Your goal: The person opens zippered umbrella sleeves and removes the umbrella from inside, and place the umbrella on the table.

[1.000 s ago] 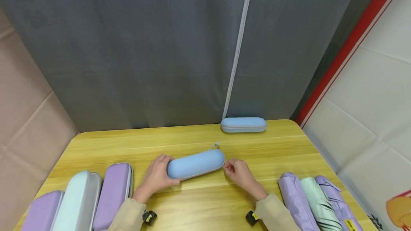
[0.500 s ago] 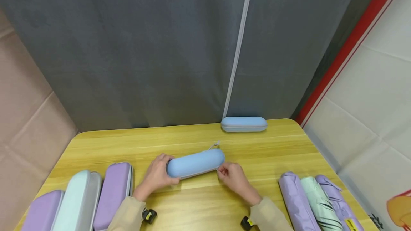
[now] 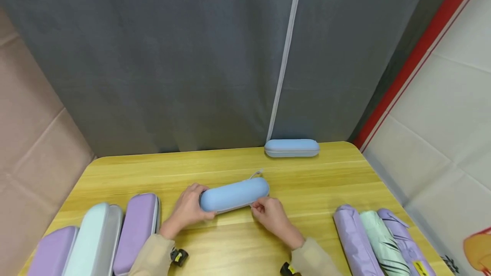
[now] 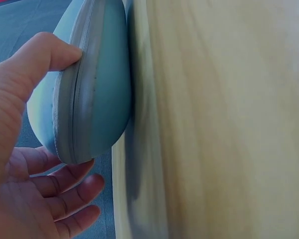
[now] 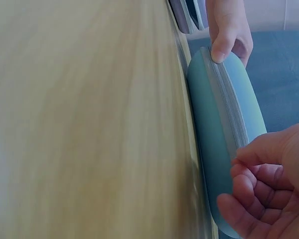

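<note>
A light blue zippered hard case (image 3: 235, 195) lies at a slant in the middle of the table, a small loop sticking out behind its right end. Around its left end my left hand (image 3: 188, 208) holds it, thumb on the zipper band (image 4: 74, 94) and fingers behind. My right hand (image 3: 271, 216) is at the near long side, with thumb and forefinger pinching at the grey zipper (image 5: 224, 94). The zipper pull is hidden between those fingertips. Between my left thumb and right fingers, the zipper edges lie close together.
A second blue case (image 3: 291, 148) sits at the table's back edge. On the left stand two purple cases, one nearest (image 3: 136, 233), with a mint case (image 3: 88, 242) between them. Folded purple (image 3: 356, 242) and mint umbrellas (image 3: 383, 242) lie on the right.
My right hand has slid left along the case's near side, from its right end toward the middle. The left hand and the case have stayed in place.
</note>
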A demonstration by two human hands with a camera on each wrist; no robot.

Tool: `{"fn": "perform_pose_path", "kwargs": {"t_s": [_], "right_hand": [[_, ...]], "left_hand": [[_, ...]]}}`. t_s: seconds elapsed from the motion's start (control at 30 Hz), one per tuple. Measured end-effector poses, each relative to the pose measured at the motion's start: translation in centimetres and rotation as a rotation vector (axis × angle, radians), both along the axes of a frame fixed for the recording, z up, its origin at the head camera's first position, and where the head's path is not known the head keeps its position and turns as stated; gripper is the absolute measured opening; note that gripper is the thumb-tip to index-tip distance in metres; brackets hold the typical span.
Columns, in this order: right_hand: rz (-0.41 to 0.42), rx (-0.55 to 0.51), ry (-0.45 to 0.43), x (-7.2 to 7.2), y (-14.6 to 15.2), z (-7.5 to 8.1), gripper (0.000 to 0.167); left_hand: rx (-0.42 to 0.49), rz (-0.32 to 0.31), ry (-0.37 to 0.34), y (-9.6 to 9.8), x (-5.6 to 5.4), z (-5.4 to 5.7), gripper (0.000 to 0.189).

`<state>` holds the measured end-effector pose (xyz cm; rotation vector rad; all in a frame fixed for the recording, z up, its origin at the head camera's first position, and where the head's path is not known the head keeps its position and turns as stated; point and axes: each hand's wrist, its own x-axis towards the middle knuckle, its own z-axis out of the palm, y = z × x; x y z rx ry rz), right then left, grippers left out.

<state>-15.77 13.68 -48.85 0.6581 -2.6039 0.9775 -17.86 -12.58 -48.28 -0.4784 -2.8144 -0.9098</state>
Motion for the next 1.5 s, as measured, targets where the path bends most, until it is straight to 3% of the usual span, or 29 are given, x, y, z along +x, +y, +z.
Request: {"fn": "perform_pose_path", "kwargs": {"t_s": [0.2, 0.53, 0.93, 1.37, 1.5], "right_hand": [[-0.007, 0.0, 0.005, -0.2, -0.4, 0.0, 0.014], [-0.005, -0.022, -0.02, -0.5, -0.8, 0.0, 0.009], [0.088, -0.039, -0.031, -0.6, -2.2, -0.3, 0.009], [0.119, -0.05, -0.08, -0.3, -2.5, -0.3, 0.007], [0.113, -0.058, -0.071, -0.3, -2.5, -0.3, 0.007]], "left_hand": [[-0.01, 0.034, -0.006, 0.3, 0.5, 0.0, 0.064], [-0.112, 0.136, 0.001, 1.6, 2.0, 0.7, 0.06], [-0.259, 0.252, 0.141, 3.9, 4.1, 0.8, 0.068], [-0.336, 0.326, 0.144, 6.0, 4.9, 1.0, 0.063], [-0.376, 0.345, 0.072, 6.8, 5.2, 1.2, 0.067]]}}
